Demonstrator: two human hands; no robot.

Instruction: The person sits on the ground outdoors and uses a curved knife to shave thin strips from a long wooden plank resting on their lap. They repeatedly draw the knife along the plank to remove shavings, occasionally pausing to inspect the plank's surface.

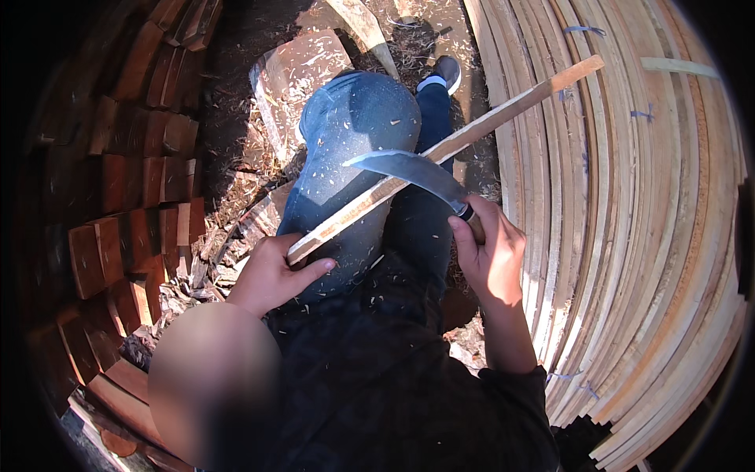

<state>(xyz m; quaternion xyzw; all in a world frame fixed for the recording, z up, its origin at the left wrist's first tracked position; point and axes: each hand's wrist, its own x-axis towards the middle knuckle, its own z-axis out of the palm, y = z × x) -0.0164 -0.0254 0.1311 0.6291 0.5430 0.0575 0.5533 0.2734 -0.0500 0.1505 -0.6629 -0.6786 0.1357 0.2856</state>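
Note:
My left hand (pixel 271 277) grips the near end of a long, narrow wooden strip (pixel 503 114), thumb stretched along it. The strip slants up and to the right, over my jeans-clad thigh (pixel 346 181). Wrapped round the dark handle of a curved knife (pixel 421 169) is my right hand (pixel 494 248). The broad grey blade crosses the strip near its middle, its tip pointing left. Whether blade and wood touch, I cannot tell. Near the left hand, the strip's upper face looks pale and freshly cut. Small shavings dot my jeans and dark top.
Reddish-brown wooden blocks (pixel 122 252) are stacked along the left. On the right lie many long pale wooden strips (pixel 613 236), some bundled with blue ties (pixel 641 116). A flat wooden slab (pixel 303 63) and a pale wooden piece (pixel 362 27) rest ahead among shavings.

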